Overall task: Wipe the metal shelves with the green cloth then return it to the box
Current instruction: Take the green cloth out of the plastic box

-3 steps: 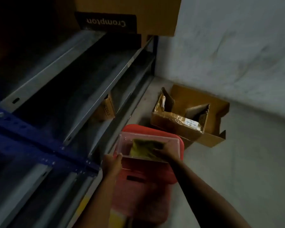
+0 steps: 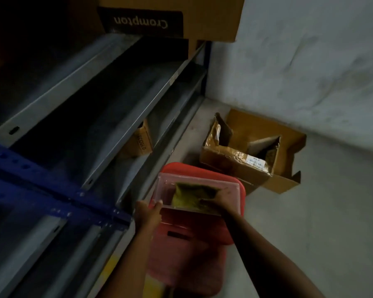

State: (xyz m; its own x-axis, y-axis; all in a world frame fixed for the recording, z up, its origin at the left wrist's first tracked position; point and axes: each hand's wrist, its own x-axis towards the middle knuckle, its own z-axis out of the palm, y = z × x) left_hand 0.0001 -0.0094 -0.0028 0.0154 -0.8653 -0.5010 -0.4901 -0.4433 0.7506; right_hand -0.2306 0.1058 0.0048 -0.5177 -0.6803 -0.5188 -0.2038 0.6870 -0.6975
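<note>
The green cloth (image 2: 192, 195) lies inside a clear plastic box (image 2: 164, 190) that rests on a red stool (image 2: 194, 231). My right hand (image 2: 219, 200) is down in the box, fingers closed on the cloth's right edge. My left hand (image 2: 148, 214) grips the box's near left corner. The grey metal shelves (image 2: 125, 117) with blue uprights (image 2: 41, 190) run along the left side.
An open cardboard box (image 2: 248, 155) sits on the floor by the wall behind the stool. A large "Crompton" carton (image 2: 170, 16) stands on the top shelf, and a small carton (image 2: 139, 140) on a lower one. Grey floor lies to the right.
</note>
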